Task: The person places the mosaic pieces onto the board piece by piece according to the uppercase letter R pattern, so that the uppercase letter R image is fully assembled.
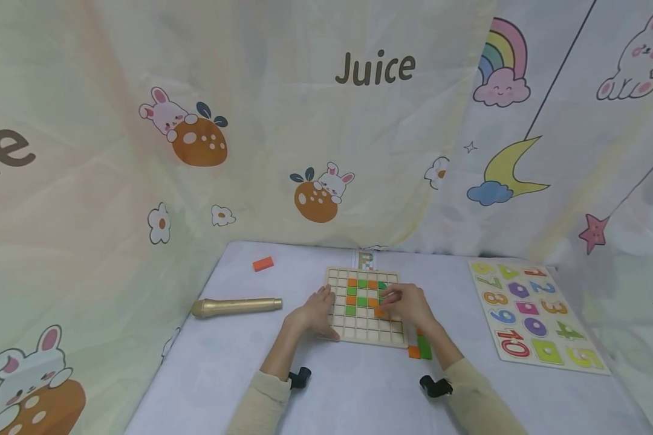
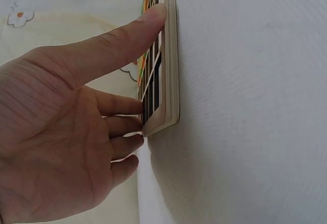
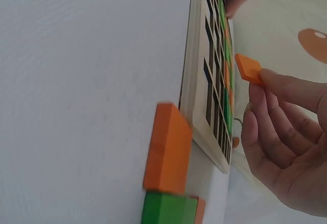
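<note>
A wooden grid board (image 1: 359,332) lies flat, with orange and green square tiles (image 1: 362,302) set in some of its cells. My left hand (image 1: 314,311) rests at the board's left edge, fingers fairly straight. In the left wrist view, its thumb (image 2: 153,16) presses on the rim and the fingertips touch the border farther along. Over the board's right part, my right hand (image 1: 410,305) pinches an orange square tile (image 3: 249,68) between thumb and fingers. The right wrist view shows that tile raised above the grid.
Orange and green blocks (image 1: 424,347) lie by the board's near right corner. A number puzzle board (image 1: 539,314) is at the right. To the left are a gold microphone-shaped stick (image 1: 239,307) and an orange block (image 1: 263,264). A pattern card (image 1: 366,260) sits behind the board.
</note>
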Available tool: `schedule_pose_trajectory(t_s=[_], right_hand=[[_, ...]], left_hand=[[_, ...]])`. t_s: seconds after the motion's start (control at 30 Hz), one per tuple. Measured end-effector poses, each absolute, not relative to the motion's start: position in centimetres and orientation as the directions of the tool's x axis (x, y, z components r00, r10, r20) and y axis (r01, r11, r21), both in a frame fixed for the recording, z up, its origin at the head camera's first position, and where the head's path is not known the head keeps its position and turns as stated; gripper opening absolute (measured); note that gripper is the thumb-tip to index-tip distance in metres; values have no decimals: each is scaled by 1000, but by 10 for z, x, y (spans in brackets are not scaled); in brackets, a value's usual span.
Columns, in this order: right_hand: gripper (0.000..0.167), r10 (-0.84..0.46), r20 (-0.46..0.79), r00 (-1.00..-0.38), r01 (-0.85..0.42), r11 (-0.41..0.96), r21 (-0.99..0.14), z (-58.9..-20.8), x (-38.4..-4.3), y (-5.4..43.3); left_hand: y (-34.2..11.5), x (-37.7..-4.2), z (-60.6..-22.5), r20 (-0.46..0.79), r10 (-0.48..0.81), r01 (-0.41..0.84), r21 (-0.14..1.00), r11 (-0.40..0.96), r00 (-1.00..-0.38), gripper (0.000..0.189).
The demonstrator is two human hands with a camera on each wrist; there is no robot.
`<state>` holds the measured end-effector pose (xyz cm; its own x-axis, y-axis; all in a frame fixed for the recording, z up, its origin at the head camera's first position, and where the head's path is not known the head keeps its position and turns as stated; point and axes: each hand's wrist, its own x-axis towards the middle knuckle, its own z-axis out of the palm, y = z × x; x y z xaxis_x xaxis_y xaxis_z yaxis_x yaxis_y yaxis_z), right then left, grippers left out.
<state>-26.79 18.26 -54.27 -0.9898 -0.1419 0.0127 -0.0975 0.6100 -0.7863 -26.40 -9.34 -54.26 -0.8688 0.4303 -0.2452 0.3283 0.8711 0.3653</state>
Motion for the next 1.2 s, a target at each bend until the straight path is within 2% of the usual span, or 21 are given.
schedule_pose_trajectory(t_s=[0.47,0.77,0.93,1.2], right_hand=[[23,-179,49,-983,-142,555,-820,-553,-276,152],[16,-185,63,-981,-168,635,-754,-553,-274,138],[19,-218,60,-974,-188,635,-749,-553,-275,137],[26,-201,55,-978,-171,626,-761,-544,-273,148]], left_hand=[[-94,-265,-544,-249,421,313,378,871,-872,119],[-93,-266,-544,-254,421,310,381,871,-871,118],[-93,-266,-544,-256,421,305,389,869,-870,118],[-94,-266,-544,-252,428,314,390,866,-868,119]])
